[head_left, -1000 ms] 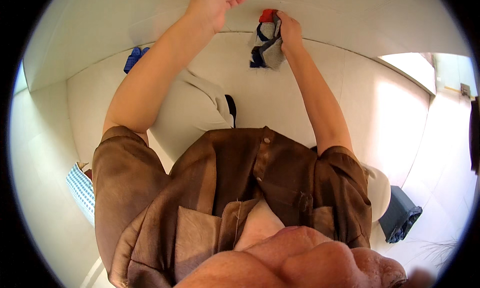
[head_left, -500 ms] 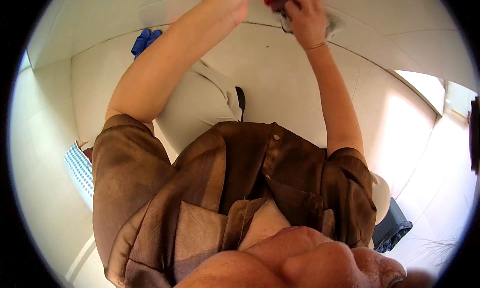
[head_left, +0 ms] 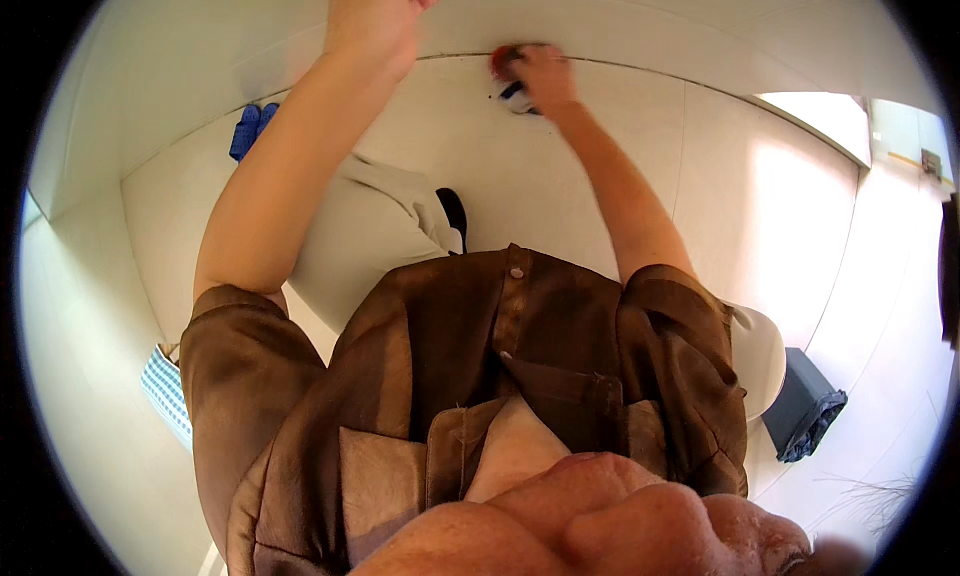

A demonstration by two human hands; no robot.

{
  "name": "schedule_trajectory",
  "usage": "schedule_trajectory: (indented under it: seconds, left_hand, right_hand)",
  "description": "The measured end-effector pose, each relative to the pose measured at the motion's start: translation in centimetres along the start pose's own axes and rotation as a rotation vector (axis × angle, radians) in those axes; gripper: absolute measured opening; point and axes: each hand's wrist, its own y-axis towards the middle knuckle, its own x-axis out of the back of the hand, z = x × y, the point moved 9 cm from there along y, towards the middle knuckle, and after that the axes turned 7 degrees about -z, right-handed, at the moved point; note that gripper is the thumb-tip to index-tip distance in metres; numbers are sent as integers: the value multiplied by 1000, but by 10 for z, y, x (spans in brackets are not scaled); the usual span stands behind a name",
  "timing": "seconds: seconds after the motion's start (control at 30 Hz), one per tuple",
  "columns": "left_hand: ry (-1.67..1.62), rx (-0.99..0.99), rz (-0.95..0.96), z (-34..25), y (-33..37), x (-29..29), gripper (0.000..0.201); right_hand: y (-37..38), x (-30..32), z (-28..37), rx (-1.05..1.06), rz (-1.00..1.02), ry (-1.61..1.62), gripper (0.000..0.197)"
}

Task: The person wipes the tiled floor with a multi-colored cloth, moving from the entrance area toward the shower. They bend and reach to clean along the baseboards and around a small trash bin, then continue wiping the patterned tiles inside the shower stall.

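My left hand (head_left: pixel 375 21) is raised at the top edge, its fingers curled in. A thin dark line shows between the fingertips, too fine to name. Lower and to the right, my right hand (head_left: pixel 550 79) is closed on a red, white and dark bundle (head_left: pixel 515 98). Its kind cannot be made out, as the fingers cover part of it and motion blurs it. The bundle lies over the dark line where a pale surface (head_left: pixel 640 21) borders the tiled floor (head_left: pixel 620 126). The two hands are apart.
Blue slippers (head_left: pixel 245 133) stand on the floor beyond my left forearm. My bent leg in pale trousers (head_left: pixel 370 216) lies below it, with a black shoe part (head_left: pixel 452 214). At right are a white rounded seat (head_left: pixel 760 351) and a dark lined bin (head_left: pixel 800 401). A checked bag (head_left: pixel 165 391) is at left.
My right hand has come down and left with the red, white and dark bundle, away from my left hand. My left hand has shifted left. The whole view has tilted slightly.
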Motion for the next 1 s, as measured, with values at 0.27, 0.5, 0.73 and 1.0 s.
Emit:
schedule_trajectory:
  seconds: [0.27, 0.5, 0.73, 1.0]
  left_hand:
    - [-65, 47, 97, -6, -9, -14, 15]
    - [-29, 47, 93, -9, -8, -14, 16]
    - [-132, 46, 80, 14, -4, -38, 17]
    - [-43, 23, 108, -2, -17, -35, 16]
  right_hand:
    - [-153, 43, -266, -854, 57, -217, 38]
    - [-96, 23, -108, -587, 98, -176, 68]
    - [-82, -8, 10, -58, 313, -36, 53]
    - [-167, 57, -285, -940, 51, -88, 44]
